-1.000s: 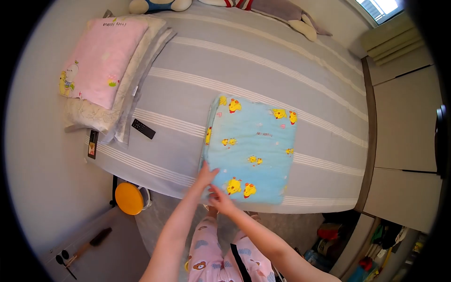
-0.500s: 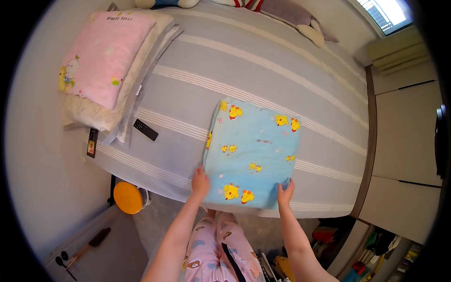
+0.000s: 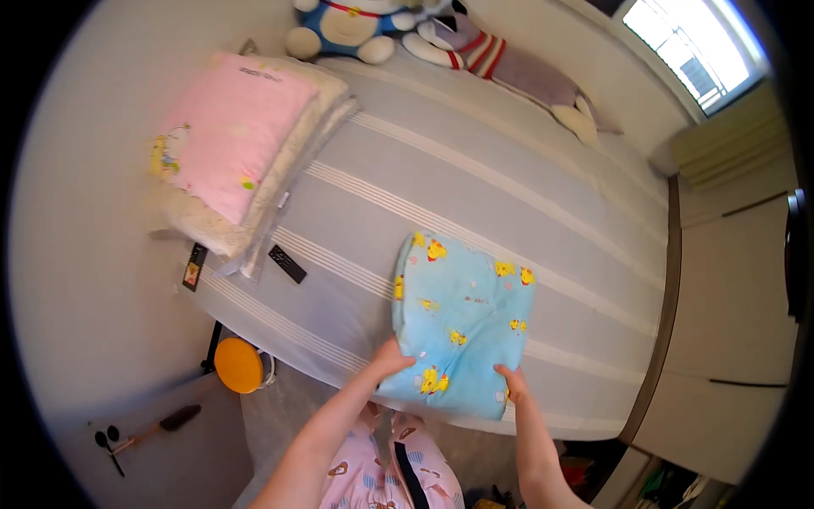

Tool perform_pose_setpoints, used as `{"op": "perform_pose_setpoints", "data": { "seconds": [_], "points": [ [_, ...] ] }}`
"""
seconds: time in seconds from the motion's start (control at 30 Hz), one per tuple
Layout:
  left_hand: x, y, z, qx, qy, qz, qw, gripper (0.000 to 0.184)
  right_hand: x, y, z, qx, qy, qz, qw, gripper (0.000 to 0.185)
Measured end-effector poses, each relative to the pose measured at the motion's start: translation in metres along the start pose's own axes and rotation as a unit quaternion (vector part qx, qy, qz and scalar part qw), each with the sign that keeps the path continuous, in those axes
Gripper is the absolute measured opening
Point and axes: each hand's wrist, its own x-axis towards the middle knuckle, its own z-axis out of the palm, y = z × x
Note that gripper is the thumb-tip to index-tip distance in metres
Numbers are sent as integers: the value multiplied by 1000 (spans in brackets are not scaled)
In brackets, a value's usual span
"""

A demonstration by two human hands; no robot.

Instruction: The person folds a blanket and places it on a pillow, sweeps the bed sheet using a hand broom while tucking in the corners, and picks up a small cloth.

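Note:
A folded light-blue quilt (image 3: 465, 318) printed with yellow chicks lies at the near side of the bed. Its surface is creased toward the middle. My left hand (image 3: 393, 360) grips its left edge, thumb on top and the other fingers hidden beneath. On the opposite edge, near the front right corner, my right hand (image 3: 512, 382) holds the quilt with the thumb over the top; those fingers are mostly out of sight underneath.
The bed (image 3: 585, 254) has a grey striped sheet. Left are a pink pillow (image 3: 242, 127) on stacked bedding, a black remote (image 3: 287, 264) and another remote (image 3: 194, 267). Plush toys (image 3: 352, 30) lie at the back. A yellow-topped stool (image 3: 238, 366) stands below; cabinets (image 3: 738, 297) line the right.
My hands have closed on the quilt's sides and squeezed it narrower, creasing its top. The view has tilted up, bringing more of the plush toys and window into sight.

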Motion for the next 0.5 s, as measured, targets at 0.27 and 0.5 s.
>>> {"op": "perform_pose_setpoints", "data": {
  "seconds": [0.27,0.5],
  "points": [
    [-71,90,-113,206,181,126,953,44,-72,-77,148,-64,96,-230,966,48],
    [-126,107,-341,253,288,231,894,43,-101,-150,364,49,72,-335,938,45]
  ]
}}
